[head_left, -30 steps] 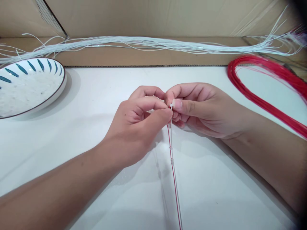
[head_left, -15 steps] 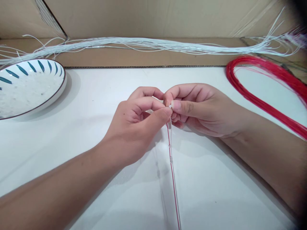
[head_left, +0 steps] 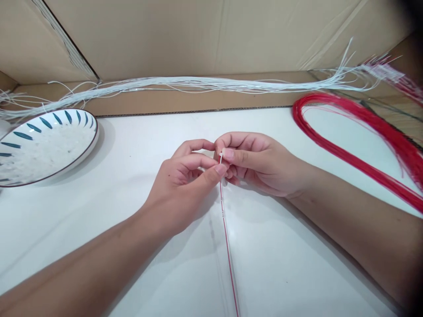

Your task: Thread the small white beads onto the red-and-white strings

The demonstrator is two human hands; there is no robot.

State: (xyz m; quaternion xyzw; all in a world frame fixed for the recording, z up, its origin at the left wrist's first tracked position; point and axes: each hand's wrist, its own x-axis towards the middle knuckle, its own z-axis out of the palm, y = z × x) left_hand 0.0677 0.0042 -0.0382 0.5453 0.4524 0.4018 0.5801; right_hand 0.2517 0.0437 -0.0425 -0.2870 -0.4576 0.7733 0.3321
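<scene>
My left hand (head_left: 187,185) pinches thumb against index finger on a thin cord. Close against it, my right hand (head_left: 256,160) pinches the top of the same work between thumb and forefinger. A short white cord (head_left: 220,159) shows between the two sets of fingertips. Below them, a thin red cord (head_left: 230,259) runs down to the front edge of the view, with small clear or whitish knots or beads (head_left: 222,214) along its upper part. The fingertips hide how the cords cross.
An oval plate (head_left: 62,117) with blue leaf marks stands at left, holding small clear pieces. At right lies a coil of red cord (head_left: 333,145). A bundle of white cords (head_left: 185,82) stretches along the cardboard (head_left: 185,102) at the back. Red and white strands (head_left: 390,75) lie at back right.
The whole view has shifted, so the plate, coil and cords sit lower. Both hands keep their pinch close together, and the white cord between the fingertips now shows as a straighter piece.
</scene>
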